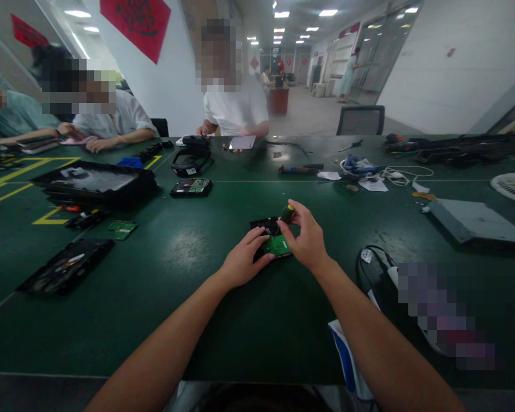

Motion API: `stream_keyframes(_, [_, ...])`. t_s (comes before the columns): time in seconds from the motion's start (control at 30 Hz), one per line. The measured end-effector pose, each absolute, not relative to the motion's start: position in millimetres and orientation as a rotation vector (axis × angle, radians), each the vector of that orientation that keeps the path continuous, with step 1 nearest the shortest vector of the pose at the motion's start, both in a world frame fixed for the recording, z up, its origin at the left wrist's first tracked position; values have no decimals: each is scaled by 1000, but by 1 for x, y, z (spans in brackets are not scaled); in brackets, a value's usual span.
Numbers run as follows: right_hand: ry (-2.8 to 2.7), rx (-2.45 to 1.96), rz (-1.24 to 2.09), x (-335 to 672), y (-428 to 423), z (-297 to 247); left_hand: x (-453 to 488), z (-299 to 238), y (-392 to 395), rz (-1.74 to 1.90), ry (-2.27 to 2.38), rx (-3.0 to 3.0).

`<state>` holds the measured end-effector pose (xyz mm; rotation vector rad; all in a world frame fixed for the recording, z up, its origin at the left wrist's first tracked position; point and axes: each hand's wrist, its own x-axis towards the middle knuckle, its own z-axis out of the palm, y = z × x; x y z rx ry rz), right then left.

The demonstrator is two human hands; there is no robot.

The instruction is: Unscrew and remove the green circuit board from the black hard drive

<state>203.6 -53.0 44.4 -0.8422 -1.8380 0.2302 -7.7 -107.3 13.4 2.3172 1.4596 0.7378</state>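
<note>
A hard drive (278,246) with a green circuit board on its upper side lies on the green table in front of me. My left hand (244,260) grips its left side, fingers over the black casing and thumb along the near edge. Above the drive, my right hand (308,239) is closed around a screwdriver (288,213) with a dark and yellow handle. The screwdriver stands roughly upright, and its tip is hidden behind my fingers. My right hand also covers the drive's right end.
Another hard drive (191,187) lies farther off, near a black tray (96,180). On the left are a loose green circuit board (123,229) and a black casing (68,266). A grey metal box (476,220) and cables (364,170) are to the right. A person (236,109) sits opposite.
</note>
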Motion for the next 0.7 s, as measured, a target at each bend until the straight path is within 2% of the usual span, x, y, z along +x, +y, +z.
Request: stream_keyframes(0.7, [-1874, -832, 208, 203, -55, 45, -8, 14, -107, 744, 1428, 2284])
